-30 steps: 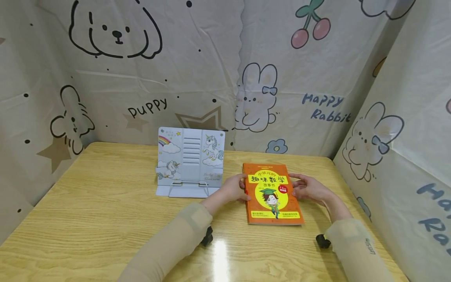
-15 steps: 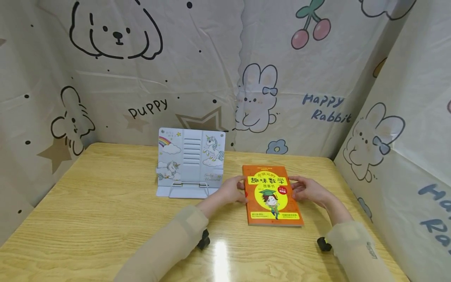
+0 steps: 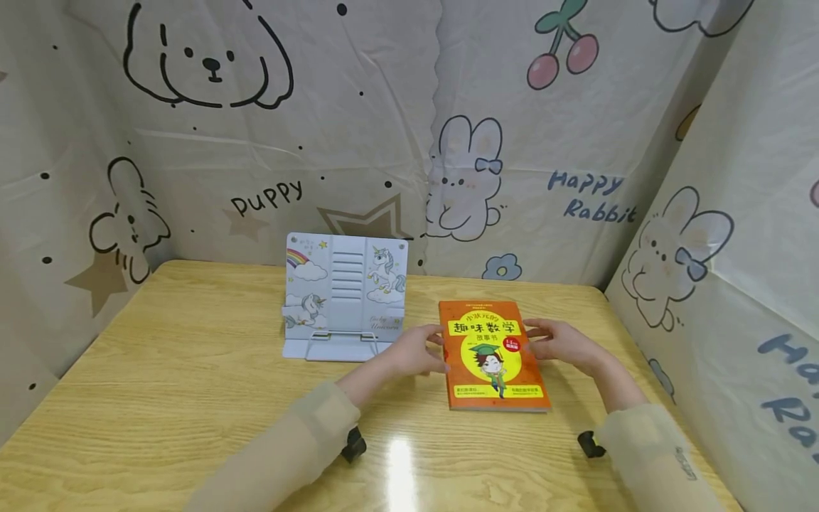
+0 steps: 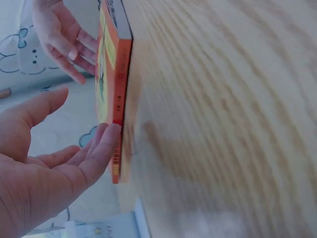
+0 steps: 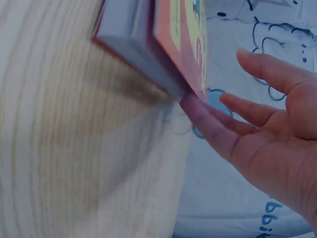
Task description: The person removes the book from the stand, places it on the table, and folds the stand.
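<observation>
An orange paperback book (image 3: 470, 390) with a yellow circle and a cartoon figure in a green cap lies face up on the wooden table. Beside its spine is my left hand (image 3: 416, 350), fingers relaxed and thumb spread away; in the left wrist view its fingertips overlap the red spine (image 4: 119, 101). My right hand (image 3: 566, 343) is at the opposite, page-side edge. Its loosely bent fingers (image 5: 210, 124) reach the edge of the cover in the right wrist view, with the thumb raised apart. A narrow gap shows there between the front cover and the pages.
A white book stand (image 3: 348, 299) with unicorn pictures stands upright left of the book, a wire holder at its foot. Printed cloth (image 3: 358, 142) hangs behind and along the sides of the table (image 3: 192, 398). Black wrist cameras (image 3: 354, 446) sit under both sleeves.
My left hand and forearm have drawn slightly back to the left, fingers sliding off the book's edge. The right hand stays at the page side. The book has barely shifted.
</observation>
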Available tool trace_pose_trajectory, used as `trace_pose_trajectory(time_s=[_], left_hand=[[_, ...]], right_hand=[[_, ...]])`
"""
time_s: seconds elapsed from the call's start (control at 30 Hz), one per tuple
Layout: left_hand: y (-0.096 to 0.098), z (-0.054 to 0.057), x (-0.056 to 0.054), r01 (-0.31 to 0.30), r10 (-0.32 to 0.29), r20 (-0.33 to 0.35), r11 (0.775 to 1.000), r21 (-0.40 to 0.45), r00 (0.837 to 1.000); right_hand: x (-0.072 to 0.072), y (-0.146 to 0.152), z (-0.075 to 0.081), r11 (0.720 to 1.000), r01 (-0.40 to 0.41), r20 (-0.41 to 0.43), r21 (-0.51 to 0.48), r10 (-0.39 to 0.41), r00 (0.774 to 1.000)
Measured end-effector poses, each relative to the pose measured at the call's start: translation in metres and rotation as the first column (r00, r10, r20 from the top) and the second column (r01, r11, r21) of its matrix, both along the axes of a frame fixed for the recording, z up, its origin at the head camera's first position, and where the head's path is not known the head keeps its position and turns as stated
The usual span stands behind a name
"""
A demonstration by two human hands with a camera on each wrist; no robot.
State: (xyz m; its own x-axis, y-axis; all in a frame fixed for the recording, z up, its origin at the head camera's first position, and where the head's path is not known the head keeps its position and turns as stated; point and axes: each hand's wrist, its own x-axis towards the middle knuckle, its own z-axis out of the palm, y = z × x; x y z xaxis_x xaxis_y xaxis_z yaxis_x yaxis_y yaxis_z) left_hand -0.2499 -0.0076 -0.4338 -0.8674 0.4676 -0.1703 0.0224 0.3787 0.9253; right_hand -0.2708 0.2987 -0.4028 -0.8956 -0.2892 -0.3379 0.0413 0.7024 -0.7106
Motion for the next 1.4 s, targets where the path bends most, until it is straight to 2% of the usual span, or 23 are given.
trace_pose_trajectory(time_s=[0.17, 0.3, 0.47, 0.6, 0.77, 0.93, 1.17, 1.27, 1.4], left_hand=[[-0.008, 0.009, 0.007, 0.04, -0.046, -0.082, 0.996, -0.074, 0.996], [-0.015, 0.02, 0.013, 0.055, -0.065, -0.109, 0.994, -0.096, 0.992], [-0.026, 0.034, 0.018, 0.046, -0.061, -0.15, 0.994, -0.101, 0.987], [-0.035, 0.043, 0.02, 0.013, -0.028, -0.177, 0.996, -0.085, 0.984], [-0.046, 0.05, 0.023, -0.042, 0.026, -0.205, 0.997, -0.072, 0.978], [-0.061, 0.056, 0.03, -0.104, 0.087, -0.223, 0.992, -0.066, 0.971], [-0.082, 0.065, 0.036, -0.129, 0.115, -0.271, 0.991, -0.036, 0.956], [-0.089, 0.067, 0.039, -0.154, 0.147, -0.287, 0.988, -0.001, 0.947], [-0.099, 0.068, 0.042, -0.19, 0.189, -0.305, 0.981, 0.025, 0.933]], right_hand=[[0.008, -0.016, 0.018, 0.994, 0.039, -0.083, 0.105, -0.03, 0.996], [0.015, -0.026, 0.029, 0.995, 0.03, -0.128, 0.096, -0.017, 0.992], [0.025, -0.037, 0.04, 0.999, 0.032, -0.205, 0.029, -0.025, 0.978], [0.031, -0.045, 0.046, 0.998, 0.047, -0.273, -0.051, -0.059, 0.96], [0.038, -0.06, 0.052, 0.987, 0.053, -0.301, -0.154, -0.098, 0.949], [0.045, -0.078, 0.054, 0.962, 0.027, -0.302, -0.271, -0.112, 0.947], [0.052, -0.096, 0.05, 0.926, 0.011, -0.292, -0.376, -0.13, 0.948], [0.054, -0.105, 0.049, 0.892, 0.003, -0.269, -0.451, -0.139, 0.953], [0.057, -0.116, 0.049, 0.834, -0.004, -0.231, -0.552, -0.149, 0.962]])
